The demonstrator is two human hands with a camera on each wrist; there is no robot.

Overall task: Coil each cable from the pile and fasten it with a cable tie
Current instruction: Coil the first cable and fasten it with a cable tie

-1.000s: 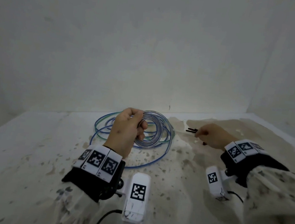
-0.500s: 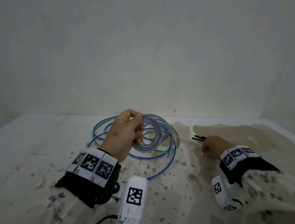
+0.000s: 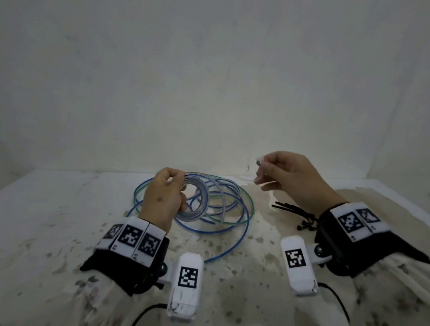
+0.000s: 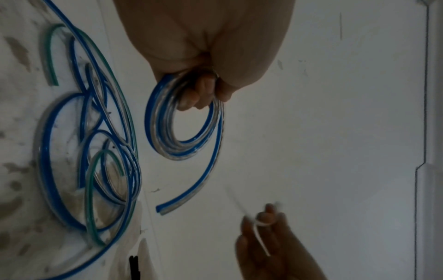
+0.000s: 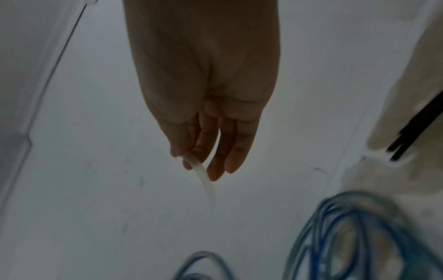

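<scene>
A small coil of blue-striped clear cable [image 4: 184,130] is gripped at its top by the curled fingers of the left hand [image 3: 162,199] and held upright above the table [image 3: 27,222], its loose tail [image 4: 191,189] curving down and to the right toward the right hand. The remaining cables [image 3: 229,212], blue and green, are spread flat in loose loops just beyond and right of that hand. A white cable tie [image 5: 203,178] is pinched between thumb and fingertips of the raised right hand [image 3: 292,179], its long axis pointing left toward the coil. Black ties [image 3: 294,212] lie on the table near the right wrist.
</scene>
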